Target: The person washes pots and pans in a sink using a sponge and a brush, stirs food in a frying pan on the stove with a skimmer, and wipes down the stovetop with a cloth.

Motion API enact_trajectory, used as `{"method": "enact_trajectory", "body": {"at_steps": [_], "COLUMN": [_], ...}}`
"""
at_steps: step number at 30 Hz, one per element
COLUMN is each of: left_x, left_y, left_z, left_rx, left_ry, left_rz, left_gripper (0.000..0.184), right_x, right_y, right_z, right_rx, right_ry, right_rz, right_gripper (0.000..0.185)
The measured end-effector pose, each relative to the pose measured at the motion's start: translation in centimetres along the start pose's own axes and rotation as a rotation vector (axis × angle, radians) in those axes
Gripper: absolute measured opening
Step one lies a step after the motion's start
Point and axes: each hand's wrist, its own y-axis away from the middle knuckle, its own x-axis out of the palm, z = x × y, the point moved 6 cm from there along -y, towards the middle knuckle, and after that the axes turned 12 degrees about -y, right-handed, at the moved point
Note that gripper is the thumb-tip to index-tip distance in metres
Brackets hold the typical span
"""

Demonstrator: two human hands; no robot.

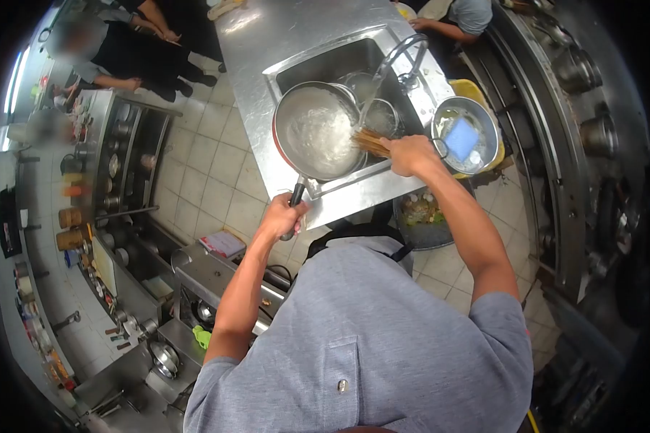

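Observation:
A wide pan [318, 130] with a red outer side rests over the front left of the steel sink [296, 63], with swirling water in it. My left hand [283, 218] is wrapped round its black handle. At the pan's right rim, my right hand [412, 155] holds a brush of brown bristles [370, 142], its tips by the water. The curved faucet [406, 45] stands behind, and a stream of water falls from it beside the pan. Other round vessels [383, 115] sit in the sink, partly hidden.
A metal pot [490, 133] with a blue sponge [461, 138] stands on a yellow container [468, 88] at the right. Below is a dark bin [422, 229] with food scraps. Other people [141, 54] stand back left, and a person's arm [444, 29] shows back right.

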Motion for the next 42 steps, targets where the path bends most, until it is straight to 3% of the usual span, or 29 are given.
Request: {"method": "enact_trajectory", "body": {"at_steps": [1,5,7,8,11,16,19,20,26,29,31,33,34,35,36,39,41,42], "left_x": [-0.1,-3.7,-4.7,-5.0,-6.7,-10.4,-12.5,-12.9,-14.3,-15.4,-15.8,-16.2,-16.4,-16.5,-16.5,-16.9,-18.1,-18.0], "left_y": [-0.3,-1.7,-0.9,-0.6,-0.1,0.1,0.5,0.7,1.8,0.9,2.5,3.0,4.2,5.0,5.7,7.7,8.7,10.0], "left_z": [-0.8,-2.9,-4.6,-5.3,-6.4,-5.0,-3.2,-2.6,1.4,4.7,5.1,6.8,6.7,7.1,7.5,9.1,11.6,11.7], "left_rx": [0.005,0.104,0.224,0.216,0.171,0.162,0.208,0.214,0.321,0.303,0.294,0.295,0.267,0.221,0.197,0.193,0.181,0.131], "left_ry": [-0.010,-0.617,-0.856,-0.865,-0.846,-0.907,-0.881,-0.851,-0.579,-0.445,-0.343,-0.137,-0.226,-0.212,-0.183,-0.116,-0.084,-0.061], "left_rz": [0.005,-0.406,-0.637,-0.636,-0.729,-0.855,-0.899,-0.883,-0.709,-0.537,-0.467,-0.411,-0.436,-0.410,-0.374,-0.322,-0.300,-0.326], "left_gripper": [0.016,0.028,0.028,0.028,0.026,0.025,0.023,0.021,0.029,0.024,0.021,0.016,0.017,0.017,0.017,0.016,0.015,0.016], "right_x": [-0.4,1.4,3.7,4.9,8.2,11.3,15.6,16.4,20.7,24.3,30.3,34.0,36.0,39.5,42.5,49.5,52.0,51.6], "right_y": [0.9,6.4,8.2,8.9,11.9,17.6,20.4,21.0,26.6,25.1,21.0,16.5,13.8,9.9,6.5,-3.5,-8.8,-9.7], "right_z": [-0.8,-3.0,-4.0,-4.4,-4.8,-4.7,-5.1,-4.9,-1.4,-0.4,-1.4,-0.5,-0.3,-0.8,-1.0,-2.5,-3.5,-2.7], "right_rx": [0.008,-0.109,-0.179,-0.184,-0.168,-0.228,0.031,0.029,0.231,0.382,0.337,0.517,0.619,0.617,0.798,0.895,0.893,0.906], "right_ry": [-0.008,-0.276,-0.660,-0.669,-1.212,-1.416,-1.680,-1.678,-1.928,-2.097,-2.214,-2.534,-2.662,-2.755,-2.790,-2.844,-2.930,-2.948], "right_rz": [-0.005,0.091,0.063,0.068,0.152,-0.067,0.019,0.005,-0.243,-0.283,-0.082,-0.215,-0.265,-0.195,-0.165,-0.268,-0.413,-0.383], "right_gripper": [0.077,0.077,0.086,0.086,0.097,0.094,0.072,0.072,0.035,0.031,0.028,0.029,0.032,0.034,0.032,0.030,0.026,0.026]}}
